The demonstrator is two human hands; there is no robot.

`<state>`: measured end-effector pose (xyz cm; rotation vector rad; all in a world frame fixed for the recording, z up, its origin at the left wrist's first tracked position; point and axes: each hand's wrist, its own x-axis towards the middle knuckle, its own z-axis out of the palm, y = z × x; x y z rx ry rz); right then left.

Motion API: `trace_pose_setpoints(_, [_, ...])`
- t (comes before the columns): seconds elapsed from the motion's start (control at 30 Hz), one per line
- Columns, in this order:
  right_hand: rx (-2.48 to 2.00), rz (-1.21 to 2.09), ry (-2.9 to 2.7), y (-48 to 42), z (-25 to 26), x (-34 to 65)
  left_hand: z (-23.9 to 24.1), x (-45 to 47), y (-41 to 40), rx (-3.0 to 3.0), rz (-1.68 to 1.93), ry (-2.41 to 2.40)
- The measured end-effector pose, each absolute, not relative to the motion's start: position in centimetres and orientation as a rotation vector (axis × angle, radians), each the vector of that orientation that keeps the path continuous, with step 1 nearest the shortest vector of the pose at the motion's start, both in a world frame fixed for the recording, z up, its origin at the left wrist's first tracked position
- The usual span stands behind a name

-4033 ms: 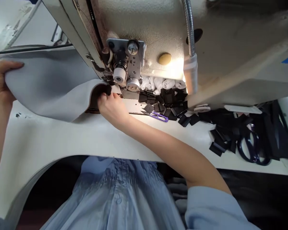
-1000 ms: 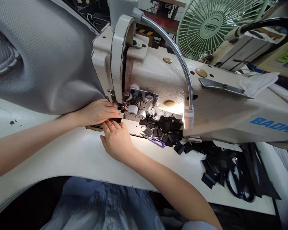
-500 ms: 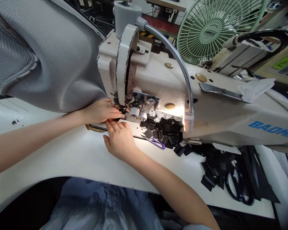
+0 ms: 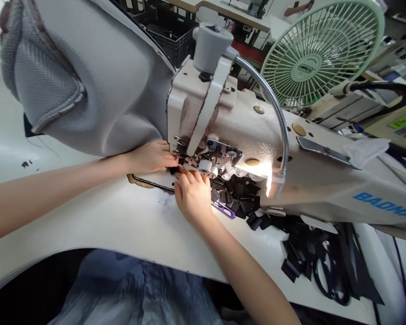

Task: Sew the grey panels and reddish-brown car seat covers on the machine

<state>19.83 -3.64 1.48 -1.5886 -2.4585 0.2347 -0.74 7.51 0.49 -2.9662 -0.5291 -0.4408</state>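
Observation:
My left hand rests on the lower edge of a large grey textured fabric piece, just left of the needle area of a sewing machine. Its fingers are pressed together over that edge. My right hand is at the front of the presser foot, fingers bent and close together. Between the fingertips of both hands lies a small black strip piece, partly covered by them. The needle itself is hard to make out behind the fingers and machine parts.
Right of my right hand lie a pile of black strip pieces and purple thread snips. More black pieces and black-handled scissors are farther right. A lit lamp hangs by the machine; a green fan stands behind.
The camera view has shifted, so the machine appears farther right. My right hand has moved right toward the presser foot, away from my left hand. More of the black piece shows between them.

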Motion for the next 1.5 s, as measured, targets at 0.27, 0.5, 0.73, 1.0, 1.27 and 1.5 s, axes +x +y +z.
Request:
trace_pose_setpoints(0.27, [-1.584, 0.203, -2.442, -3.7, 1.2, 20.0, 1.7, -0.3, 7.8, -2.954, -0.413, -0.648])
trace_pose_setpoints(0.5, [-1.540, 0.170, -2.388, -3.7, 0.9, 19.8, 2.5, -0.6, 6.9, -3.036, -0.317, -0.656])
trace_pose_setpoints(0.73, [-1.525, 0.130, -2.393, -3.5, 0.7, 19.9, 2.9, -0.5, 7.0, -3.029, -0.362, -0.711])
trace_pose_setpoints(1.0, [-1.461, 0.118, -2.363, -3.4, 0.7, 19.9, 1.5, -0.3, 7.3, -3.021, -0.441, -0.749])
trace_pose_setpoints(1.27, [-1.406, 0.112, -2.374, -3.9, 0.8, 20.0, 3.8, -4.0, 3.9, -3.212, -0.411, -0.866])
trace_pose_setpoints(1.5, [-1.265, 0.269, -2.351, -3.9, 1.0, 19.6, 7.7, -18.2, -9.5, -2.538, -1.182, -1.812])
